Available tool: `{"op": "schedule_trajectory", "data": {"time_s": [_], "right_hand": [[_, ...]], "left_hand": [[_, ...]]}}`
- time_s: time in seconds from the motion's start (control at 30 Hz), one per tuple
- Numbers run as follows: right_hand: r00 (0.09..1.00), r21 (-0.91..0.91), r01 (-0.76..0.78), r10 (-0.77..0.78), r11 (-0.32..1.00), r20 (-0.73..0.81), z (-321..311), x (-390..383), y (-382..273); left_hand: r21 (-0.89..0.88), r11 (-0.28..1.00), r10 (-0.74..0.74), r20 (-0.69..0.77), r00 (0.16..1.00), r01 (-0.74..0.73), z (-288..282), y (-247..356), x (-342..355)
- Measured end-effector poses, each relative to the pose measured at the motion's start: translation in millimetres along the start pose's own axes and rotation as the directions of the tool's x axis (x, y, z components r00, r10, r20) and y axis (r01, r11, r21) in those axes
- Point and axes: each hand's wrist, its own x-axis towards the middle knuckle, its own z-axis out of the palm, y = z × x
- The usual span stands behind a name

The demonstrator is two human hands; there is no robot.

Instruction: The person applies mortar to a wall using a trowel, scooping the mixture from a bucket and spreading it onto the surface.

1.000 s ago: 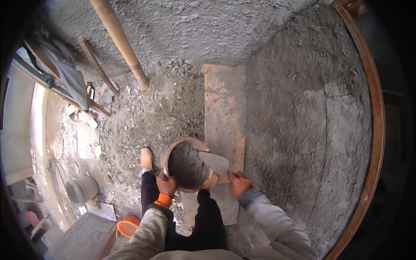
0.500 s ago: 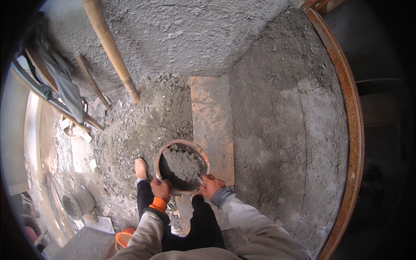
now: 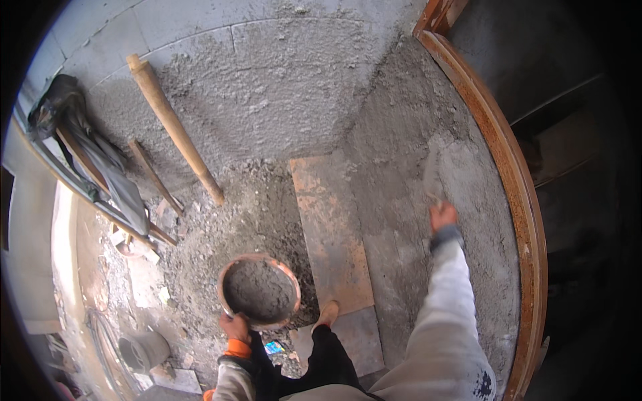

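The left hand (image 3: 234, 327) grips a round mortar basin (image 3: 259, 257) by its rim while the right hand (image 3: 443, 216) clasps a blurred trowel (image 3: 432, 172) at the rough plastered wall (image 3: 394, 220).

The floor (image 3: 200, 244) is uneven and covered with loose grit and rubble. A long flat board (image 3: 333, 234), stained orange and grey, lies along the base of the right-hand wall. A grey slab (image 3: 358, 341) adjoins its near end. At the lower left, a grey bucket (image 3: 144, 351) rests tilted, beside a looped hose (image 3: 100, 344). A shiny blue wrapper (image 3: 274, 347) lies near the slab. The lower end of a wooden pole (image 3: 175, 127) bears on the rubble.
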Motion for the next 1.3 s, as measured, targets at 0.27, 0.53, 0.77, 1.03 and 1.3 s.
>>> {"op": "schedule_trajectory", "data": {"time_s": [0.27, 0.53, 0.77, 1.03, 1.3], "right_hand": [[0.558, -0.027, 0.477, -0.280, 0.878, 0.781, 8.4, -218.0, -110.1], [0.686, 0.123, 0.106, -0.162, 0.987, 0.710, 126.6, -335.6, -151.1], [0.727, 0.071, 0.059, -0.092, 0.996, 0.680, 82.1, -318.8, -165.8], [0.607, 0.312, 0.392, -0.498, 0.865, 0.619, 7.3, -279.1, -249.9], [0.388, 0.440, -0.417, -0.283, 0.795, 0.877, -16.8, -104.0, -167.7]], "left_hand": [[0.107, 0.994, -0.034, 0.277, 0.960, 0.004, 8.6, 12.8, 12.6], [0.240, 0.928, 0.117, 0.541, 0.833, -0.286, 12.9, 76.7, -8.2], [0.147, 0.968, 0.105, 0.498, 0.861, -0.203, 4.7, 85.9, 1.4], [-0.187, 0.982, 0.013, 0.273, 0.962, 0.039, -1.7, 60.1, -6.3], [-0.167, 0.983, -0.059, 0.146, 0.987, 0.083, -14.7, 61.6, -53.8]]}}
